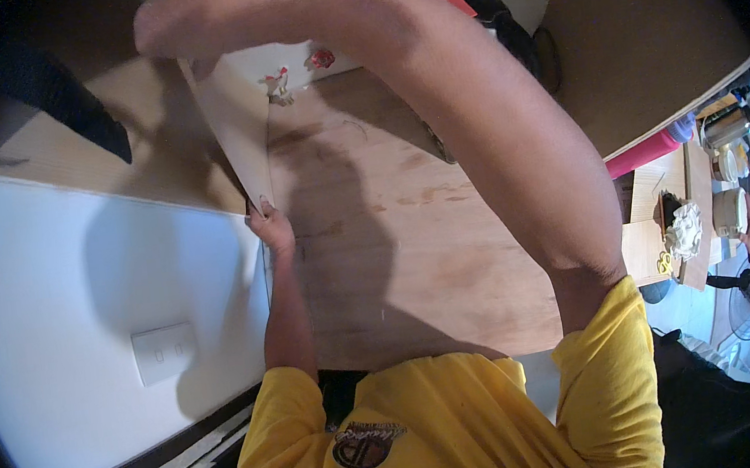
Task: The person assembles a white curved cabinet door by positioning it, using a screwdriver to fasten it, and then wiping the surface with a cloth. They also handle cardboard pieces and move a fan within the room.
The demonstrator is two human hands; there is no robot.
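Observation:
A thin pale wooden panel stands on edge at the left inside a wooden compartment. My left hand is closed around the panel's near lower edge, thumb on its face. Across the top of the view reaches my right arm, bent at the elbow. My right hand is beside the panel's far upper end; its fingers are blurred and mostly hidden, so I cannot tell whether they grip it. Under my arms spreads a flat brown wooden surface, with my shadow over part of it.
Two small red-marked items lie near the back wall. A dark strip hangs at upper left, above a white wall with a switch plate. At right, beyond the wooden side, another person's hand touches a round container.

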